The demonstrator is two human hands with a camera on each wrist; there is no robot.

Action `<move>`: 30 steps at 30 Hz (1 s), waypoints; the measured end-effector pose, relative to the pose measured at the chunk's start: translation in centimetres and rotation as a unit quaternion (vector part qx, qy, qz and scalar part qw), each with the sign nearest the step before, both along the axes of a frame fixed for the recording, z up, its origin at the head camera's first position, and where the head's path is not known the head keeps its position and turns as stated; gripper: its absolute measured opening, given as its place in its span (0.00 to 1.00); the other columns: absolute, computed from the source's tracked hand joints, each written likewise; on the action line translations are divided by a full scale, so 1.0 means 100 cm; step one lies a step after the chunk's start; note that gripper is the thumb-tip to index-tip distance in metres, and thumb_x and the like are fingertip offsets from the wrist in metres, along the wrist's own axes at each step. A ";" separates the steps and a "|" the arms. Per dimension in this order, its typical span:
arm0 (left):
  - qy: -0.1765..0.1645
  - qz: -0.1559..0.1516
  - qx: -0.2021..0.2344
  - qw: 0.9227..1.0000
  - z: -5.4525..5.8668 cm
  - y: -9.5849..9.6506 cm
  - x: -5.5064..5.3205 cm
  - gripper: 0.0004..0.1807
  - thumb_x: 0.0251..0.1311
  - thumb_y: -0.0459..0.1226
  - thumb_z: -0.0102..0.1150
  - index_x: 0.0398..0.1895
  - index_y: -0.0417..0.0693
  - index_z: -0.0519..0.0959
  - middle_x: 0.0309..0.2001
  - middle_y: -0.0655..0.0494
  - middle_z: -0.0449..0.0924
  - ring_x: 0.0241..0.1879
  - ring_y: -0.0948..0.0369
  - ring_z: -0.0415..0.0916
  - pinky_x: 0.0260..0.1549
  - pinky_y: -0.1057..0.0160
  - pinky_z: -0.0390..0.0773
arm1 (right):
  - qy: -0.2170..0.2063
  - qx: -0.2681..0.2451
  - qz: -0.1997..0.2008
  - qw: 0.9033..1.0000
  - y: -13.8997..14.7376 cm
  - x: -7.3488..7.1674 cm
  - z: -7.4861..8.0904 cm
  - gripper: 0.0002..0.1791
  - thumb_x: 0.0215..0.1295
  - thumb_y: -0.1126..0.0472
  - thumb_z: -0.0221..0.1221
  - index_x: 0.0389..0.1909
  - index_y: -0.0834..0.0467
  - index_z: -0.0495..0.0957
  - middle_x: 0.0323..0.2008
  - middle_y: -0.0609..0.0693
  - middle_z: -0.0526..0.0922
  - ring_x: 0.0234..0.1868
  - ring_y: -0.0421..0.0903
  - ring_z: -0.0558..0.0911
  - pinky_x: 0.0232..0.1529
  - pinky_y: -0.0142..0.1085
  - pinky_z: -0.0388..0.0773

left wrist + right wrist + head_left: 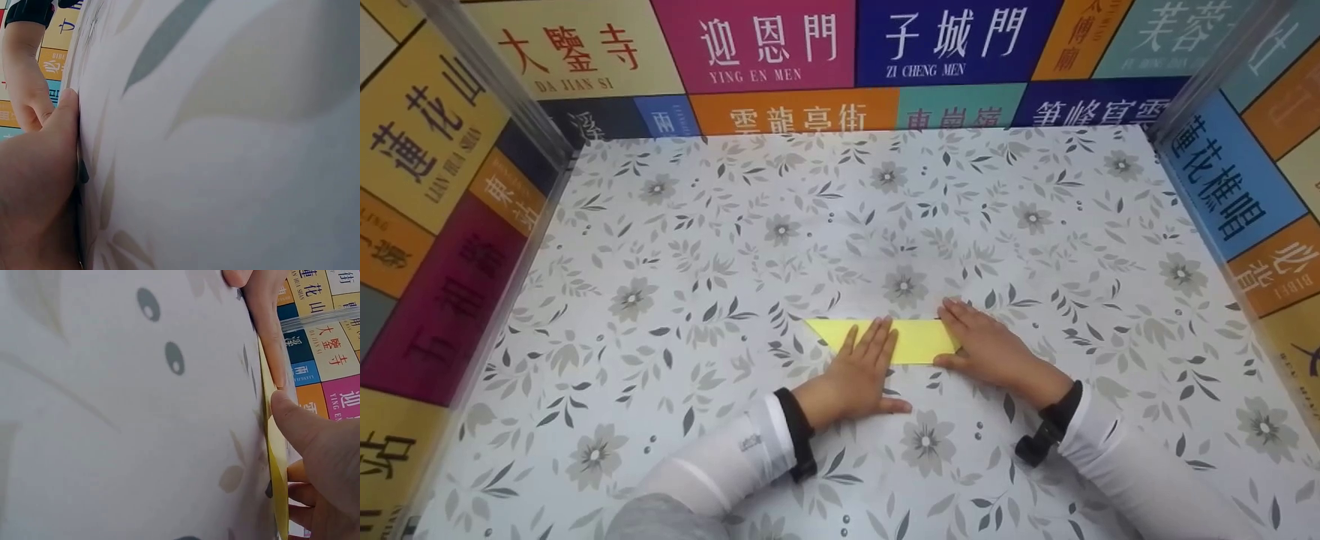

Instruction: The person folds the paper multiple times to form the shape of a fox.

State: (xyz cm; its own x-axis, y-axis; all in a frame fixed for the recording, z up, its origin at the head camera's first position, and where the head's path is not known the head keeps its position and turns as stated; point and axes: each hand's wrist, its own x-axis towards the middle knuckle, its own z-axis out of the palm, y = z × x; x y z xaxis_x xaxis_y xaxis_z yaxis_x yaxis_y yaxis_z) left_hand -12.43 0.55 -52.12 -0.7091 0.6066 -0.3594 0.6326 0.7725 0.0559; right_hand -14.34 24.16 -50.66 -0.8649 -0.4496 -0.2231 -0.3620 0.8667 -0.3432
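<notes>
A strip of yellow paper [916, 342] lies flat on the patterned table cover, its left end slanting to a point. My left hand [851, 375] rests on the strip's left half, fingers straight and pressing it down, thumb spread out on the cover. At the right end is my right hand [990, 349], its straight fingers by the far edge and its thumb by the near edge. In the right wrist view the thumb [295, 419] touches the paper [274, 450], whose near edge stands slightly raised. The paper's right end is partly hidden under the right hand.
A white cover with grey flowers and leaves [720, 247] spreads over the table. Colourful panels with Chinese lettering [780, 45] stand along the back and both sides. Dark bands [795, 431] circle both wrists over white sleeves.
</notes>
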 end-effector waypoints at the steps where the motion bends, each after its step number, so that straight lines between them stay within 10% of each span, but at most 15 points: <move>1: 0.002 0.000 -0.002 1.000 0.001 0.000 0.000 0.62 0.54 0.76 0.33 0.77 0.41 0.33 0.77 0.43 0.23 0.77 0.51 0.23 0.75 0.48 0.32 | -0.001 0.004 -0.004 1.000 0.000 0.000 0.002 0.46 0.64 0.44 0.59 0.73 0.67 0.53 0.75 0.63 0.51 0.74 0.63 0.54 0.72 0.57 0.53; 16: 0.000 -0.001 -0.010 1.000 0.003 0.000 0.001 0.61 0.54 0.76 0.32 0.77 0.41 0.33 0.77 0.43 0.23 0.77 0.51 0.23 0.74 0.48 0.33 | 0.042 -0.001 -0.030 0.999 0.003 -0.005 0.020 0.24 0.62 0.54 0.62 0.55 0.63 0.77 0.50 0.61 0.83 0.52 0.61 0.80 0.56 0.54 0.74; 30: 0.000 -0.001 -0.009 1.000 0.001 0.001 0.001 0.61 0.55 0.76 0.31 0.77 0.41 0.32 0.77 0.43 0.22 0.77 0.50 0.22 0.74 0.47 0.32 | 0.037 -0.005 -0.064 0.997 0.003 -0.005 0.020 0.28 0.65 0.54 0.59 0.61 0.67 0.72 0.56 0.66 0.76 0.58 0.65 0.74 0.60 0.57 0.71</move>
State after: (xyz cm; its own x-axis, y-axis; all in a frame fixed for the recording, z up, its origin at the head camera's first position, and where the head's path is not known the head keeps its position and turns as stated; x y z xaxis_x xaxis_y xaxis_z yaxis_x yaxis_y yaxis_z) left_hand -12.36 0.64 -51.98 -0.7074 0.6018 -0.3707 0.6342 0.7720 0.0429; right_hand -14.80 24.49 -48.62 -0.9295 -0.3357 -0.1526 -0.2728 0.9044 -0.3279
